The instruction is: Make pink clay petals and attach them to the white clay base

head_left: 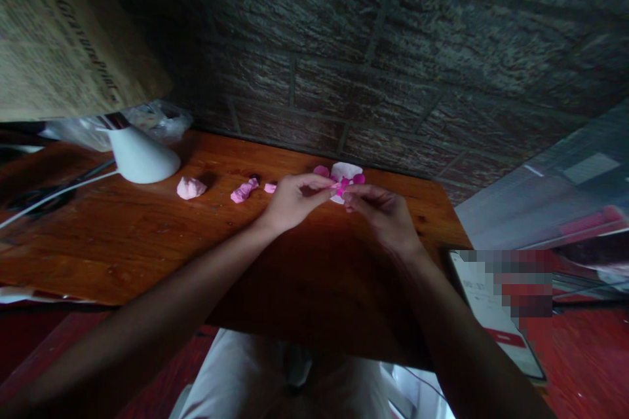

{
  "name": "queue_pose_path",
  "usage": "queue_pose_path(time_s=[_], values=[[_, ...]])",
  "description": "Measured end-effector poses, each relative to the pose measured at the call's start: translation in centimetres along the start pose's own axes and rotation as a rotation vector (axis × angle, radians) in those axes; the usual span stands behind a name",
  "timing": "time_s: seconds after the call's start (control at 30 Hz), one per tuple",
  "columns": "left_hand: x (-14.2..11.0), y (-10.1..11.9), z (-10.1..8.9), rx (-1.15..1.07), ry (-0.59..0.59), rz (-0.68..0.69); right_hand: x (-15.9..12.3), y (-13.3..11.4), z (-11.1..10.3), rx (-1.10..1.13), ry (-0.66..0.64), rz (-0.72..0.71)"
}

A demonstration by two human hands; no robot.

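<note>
My left hand (302, 200) and my right hand (386, 209) meet over the back of the wooden table, their fingertips closed in pinches. Between them is a small bright pink piece (343, 188), apparently soft clay. Around and behind the fingertips lies a flower shape with pale pink petals (346, 170) and darker pink rounds (359, 179); the fingers partly hide it. Left of my left hand sit a small pink bit (270, 188), a rough pink lump (244, 190) and a paler pink lump (191, 188).
A lamp with a white base (142, 154) and a printed paper shade (63, 46) stands at the left. Dark-handled scissors (37, 200) and a white cord (59, 195) lie near it. Behind the table (162, 242) rises a brick-patterned wall (319, 78). A tablet-like screen (491, 314) is at the right.
</note>
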State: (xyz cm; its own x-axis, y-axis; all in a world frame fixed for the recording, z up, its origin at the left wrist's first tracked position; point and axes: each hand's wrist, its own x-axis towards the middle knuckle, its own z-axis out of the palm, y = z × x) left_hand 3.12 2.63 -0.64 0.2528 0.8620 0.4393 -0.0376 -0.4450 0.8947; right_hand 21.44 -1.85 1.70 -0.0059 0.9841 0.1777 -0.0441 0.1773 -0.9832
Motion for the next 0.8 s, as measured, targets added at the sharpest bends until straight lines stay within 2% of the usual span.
queue_pose_path(time_s=[0.27,0.5,0.8], values=[[-0.06,-0.14,-0.02,0.008,-0.010,0.004,0.07,0.08,-0.13,0.012,0.012,-0.002],[-0.28,-0.15,0.14,0.032,-0.030,0.008,0.29,0.05,-0.59,-0.014,0.122,-0.009],[-0.29,-0.08,0.17,0.008,-0.079,0.009,0.01,-0.03,-0.54,0.027,0.003,0.017]])
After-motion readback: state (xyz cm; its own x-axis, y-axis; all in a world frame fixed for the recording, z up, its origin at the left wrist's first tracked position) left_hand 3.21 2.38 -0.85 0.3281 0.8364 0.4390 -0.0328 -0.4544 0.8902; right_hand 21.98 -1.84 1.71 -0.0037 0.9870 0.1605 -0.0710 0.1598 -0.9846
